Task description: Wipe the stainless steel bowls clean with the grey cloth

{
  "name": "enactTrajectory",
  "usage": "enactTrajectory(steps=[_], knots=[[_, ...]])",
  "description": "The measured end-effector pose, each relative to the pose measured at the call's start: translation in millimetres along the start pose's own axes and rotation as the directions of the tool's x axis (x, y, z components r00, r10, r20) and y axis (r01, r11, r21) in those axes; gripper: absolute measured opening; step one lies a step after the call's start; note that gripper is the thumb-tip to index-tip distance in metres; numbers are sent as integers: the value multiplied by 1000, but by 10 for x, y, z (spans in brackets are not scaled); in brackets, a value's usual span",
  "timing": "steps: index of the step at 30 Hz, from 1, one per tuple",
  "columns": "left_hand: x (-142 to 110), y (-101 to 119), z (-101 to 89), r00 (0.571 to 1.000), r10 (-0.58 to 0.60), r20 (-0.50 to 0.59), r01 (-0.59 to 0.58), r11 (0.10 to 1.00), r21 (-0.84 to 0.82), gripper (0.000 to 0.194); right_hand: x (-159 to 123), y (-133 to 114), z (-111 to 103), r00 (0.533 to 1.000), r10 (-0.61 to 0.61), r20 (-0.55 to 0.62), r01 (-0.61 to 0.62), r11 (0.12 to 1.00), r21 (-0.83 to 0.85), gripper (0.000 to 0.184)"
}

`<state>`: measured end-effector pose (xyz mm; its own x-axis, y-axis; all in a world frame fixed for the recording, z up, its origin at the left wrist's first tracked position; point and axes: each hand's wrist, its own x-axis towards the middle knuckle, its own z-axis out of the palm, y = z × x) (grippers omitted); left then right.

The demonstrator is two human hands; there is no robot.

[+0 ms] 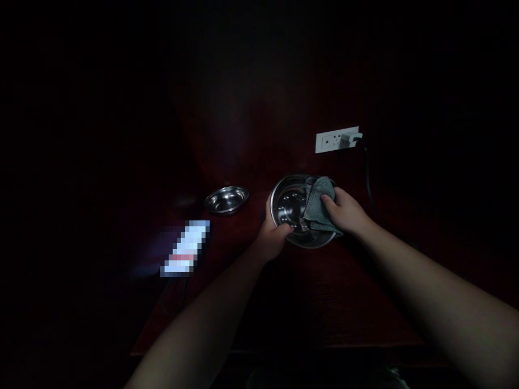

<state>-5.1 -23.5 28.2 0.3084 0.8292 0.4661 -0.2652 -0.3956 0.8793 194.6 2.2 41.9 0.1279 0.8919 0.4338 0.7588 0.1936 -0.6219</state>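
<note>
The scene is very dark. A shiny steel bowl (290, 208) stands on a dark reddish wooden table (324, 292), tilted towards me. My left hand (272, 233) grips its near left rim, thumb inside. My right hand (344, 212) presses a grey cloth (318, 202) against the bowl's inner right side, and the cloth drapes over the rim.
A second, shallower steel bowl (227, 199) sits to the left of the first. A glowing blurred screen (185, 248) lies further left near the table's edge. A white power strip (337, 140) with a plug and black cable (368, 178) lies behind the bowl.
</note>
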Motion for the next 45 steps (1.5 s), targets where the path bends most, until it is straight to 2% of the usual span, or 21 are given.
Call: enactTrajectory(steps=[7, 16, 22, 27, 33, 39, 42, 45], knots=[[-19, 70, 7, 999, -45, 21, 46, 999, -6, 87, 14, 17, -30, 1000, -15, 25, 16, 999, -33, 22], [-69, 16, 59, 979, -47, -201, 67, 994, 92, 74, -10, -11, -16, 999, -35, 40, 35, 999, -1, 21], [-91, -7, 108, 960, 43, -276, -12, 993, 115, 70, -25, -28, 27, 998, 43, 38, -46, 993, 105, 25], [-55, -5, 121, 965, 100, -242, -80, 993, 91, 72, -29, -33, 52, 994, 103, 20, -105, 984, 143, 29], [32, 33, 37, 970, -19, -242, 51, 991, 125, 73, -28, 1, 53, 998, 48, 49, -52, 995, 89, 29], [37, 57, -22, 974, -173, -146, 184, 981, 63, 75, -20, 35, -5, 995, 0, 96, -2, 1000, 23, 22], [31, 16, -33, 957, -236, -170, 242, 970, 10, 66, -19, 37, -8, 992, -5, 129, 1, 1000, 30, 21], [27, -38, -16, 950, -217, -225, 211, 976, -48, 57, -2, 48, 27, 988, 44, 147, -55, 996, 71, 22]])
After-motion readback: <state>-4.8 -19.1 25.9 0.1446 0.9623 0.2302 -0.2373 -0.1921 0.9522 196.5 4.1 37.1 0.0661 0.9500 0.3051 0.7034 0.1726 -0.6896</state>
